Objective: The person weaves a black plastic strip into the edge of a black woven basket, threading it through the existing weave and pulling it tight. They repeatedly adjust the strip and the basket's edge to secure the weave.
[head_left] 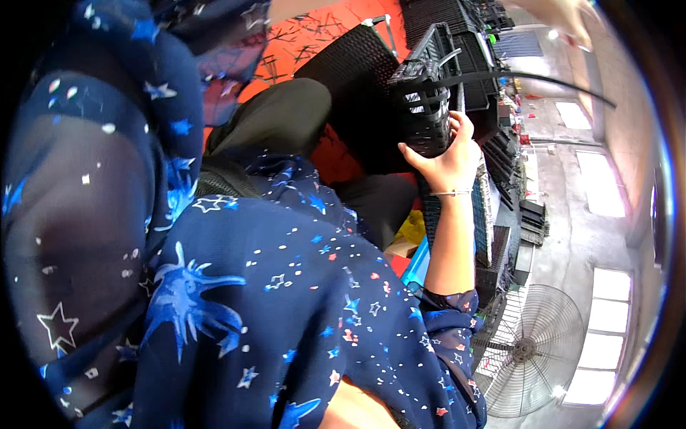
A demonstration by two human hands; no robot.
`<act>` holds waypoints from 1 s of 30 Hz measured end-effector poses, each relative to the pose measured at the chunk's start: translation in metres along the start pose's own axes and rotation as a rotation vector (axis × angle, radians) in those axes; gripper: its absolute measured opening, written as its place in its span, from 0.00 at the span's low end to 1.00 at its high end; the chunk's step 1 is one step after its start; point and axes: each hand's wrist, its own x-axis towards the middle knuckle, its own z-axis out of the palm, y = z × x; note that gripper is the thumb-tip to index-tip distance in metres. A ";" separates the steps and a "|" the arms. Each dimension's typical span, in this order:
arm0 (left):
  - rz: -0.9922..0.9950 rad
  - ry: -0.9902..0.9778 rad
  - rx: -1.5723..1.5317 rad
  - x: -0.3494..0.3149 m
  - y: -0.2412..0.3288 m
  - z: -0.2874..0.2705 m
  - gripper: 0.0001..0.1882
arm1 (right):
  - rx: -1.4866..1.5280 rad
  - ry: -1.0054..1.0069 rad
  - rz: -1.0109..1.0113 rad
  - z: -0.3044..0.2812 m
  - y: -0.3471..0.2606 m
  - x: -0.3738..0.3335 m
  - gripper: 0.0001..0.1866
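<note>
My right hand [455,159] grips the lower end of a black woven plastic basket [423,96], thumb on one side and fingers on the other. A thin bracelet rings that wrist. One long black strip [529,76] runs out from the basket toward the right, its far end loose. My left sleeve [136,129] extends up the left side, with a bit of bare forearm at the top edge. Cut off by the upper right edge is a blurred hand [561,20], apparently my left; whether its fingers hold anything is unclear.
Black scraps litter a red surface [307,36] beyond my knees. A black perforated panel [350,71] leans beside the basket. Stacked black baskets [493,161] line the right, near a large round fan [525,350]. Something yellow [411,227] lies under my right forearm.
</note>
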 end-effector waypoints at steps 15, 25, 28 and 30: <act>-1.168 -0.119 -0.974 -0.178 -0.017 0.056 0.25 | 0.032 0.054 0.190 -0.065 0.054 -0.016 0.56; -1.133 -0.062 -0.959 -0.169 -0.009 0.053 0.27 | 0.245 -0.002 0.214 -0.066 0.042 0.009 0.55; -1.117 -0.092 -0.830 -0.169 -0.014 0.048 0.25 | 0.196 0.011 0.174 -0.062 0.043 0.008 0.54; -1.056 0.009 -0.660 -0.170 -0.018 0.048 0.20 | 0.181 0.034 0.157 -0.059 0.043 0.004 0.54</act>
